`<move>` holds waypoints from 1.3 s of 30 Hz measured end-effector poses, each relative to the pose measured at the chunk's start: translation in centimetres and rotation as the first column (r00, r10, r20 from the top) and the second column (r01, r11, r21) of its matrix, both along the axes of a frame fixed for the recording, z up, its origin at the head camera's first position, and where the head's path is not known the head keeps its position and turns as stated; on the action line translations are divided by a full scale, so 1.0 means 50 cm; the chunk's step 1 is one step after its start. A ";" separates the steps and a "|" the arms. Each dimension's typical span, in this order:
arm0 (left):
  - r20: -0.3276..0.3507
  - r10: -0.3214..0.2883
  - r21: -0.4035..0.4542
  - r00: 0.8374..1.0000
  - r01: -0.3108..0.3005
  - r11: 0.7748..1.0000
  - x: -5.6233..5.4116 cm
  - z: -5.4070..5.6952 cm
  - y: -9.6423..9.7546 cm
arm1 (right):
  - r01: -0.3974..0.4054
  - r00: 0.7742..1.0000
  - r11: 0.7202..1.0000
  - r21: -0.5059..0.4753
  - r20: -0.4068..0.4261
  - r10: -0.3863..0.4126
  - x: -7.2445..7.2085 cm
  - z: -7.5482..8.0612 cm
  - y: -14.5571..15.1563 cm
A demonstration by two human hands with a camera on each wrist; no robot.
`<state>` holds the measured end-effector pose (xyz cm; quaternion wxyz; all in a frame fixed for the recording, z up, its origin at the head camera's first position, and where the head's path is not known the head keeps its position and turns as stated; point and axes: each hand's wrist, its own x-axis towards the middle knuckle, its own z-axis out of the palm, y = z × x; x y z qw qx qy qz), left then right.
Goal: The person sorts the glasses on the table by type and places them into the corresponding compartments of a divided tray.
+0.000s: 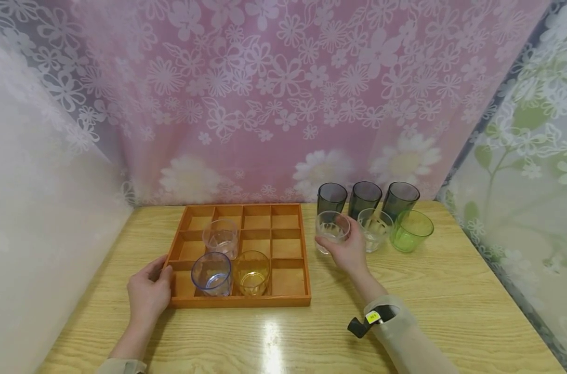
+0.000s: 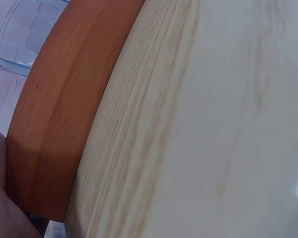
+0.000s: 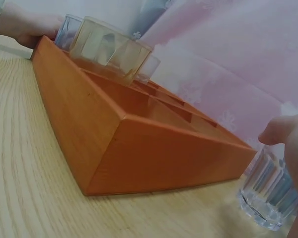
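A wooden divided tray [image 1: 283,301] lies on the table, and my left hand [image 1: 149,291] holds its left side near the front corner. My right hand [image 1: 351,249] grips a clear glass tumbler [image 1: 329,231] to the right of the tray, thumb and fingers around its sides. In the right wrist view that tumbler [image 3: 263,196] stands upright near the tabletop, partly hidden by the hand. Three glasses stand in the tray: a clear one [image 1: 221,241] in the middle row, a blue-tinted one [image 1: 211,278] and an amber one [image 1: 252,275] in the front row.
Behind the right hand stand three dark grey glasses [image 1: 366,197] in a row. Another clear tumbler [image 1: 374,231] and a green glass [image 1: 411,234] are to its right. A pink floral curtain [image 1: 264,104] hangs behind the wood-grain table [image 1: 218,337].
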<state>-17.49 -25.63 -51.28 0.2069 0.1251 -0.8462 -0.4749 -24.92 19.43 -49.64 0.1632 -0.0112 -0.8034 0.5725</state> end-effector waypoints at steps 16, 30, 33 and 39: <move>0.013 -0.002 -0.002 1.000 0.002 1.000 0.006 0.002 -0.005 | -0.173 0.983 0.985 -0.002 -0.061 0.173 0.018 0.076 -0.032; 0.009 -0.009 0.010 1.000 0.009 1.000 0.003 0.000 -0.002 | -0.295 0.953 0.955 -0.030 -0.080 0.292 -0.001 0.125 -0.095; 0.005 -0.009 0.004 1.000 0.009 1.000 0.002 0.001 0.000 | -0.310 0.948 0.950 -0.031 -0.086 0.306 -0.006 0.129 -0.107; 0.003 -0.005 -0.002 1.000 0.005 1.000 0.001 0.003 -0.001 | -0.364 0.929 0.931 -0.040 -0.079 0.360 -0.022 0.135 -0.137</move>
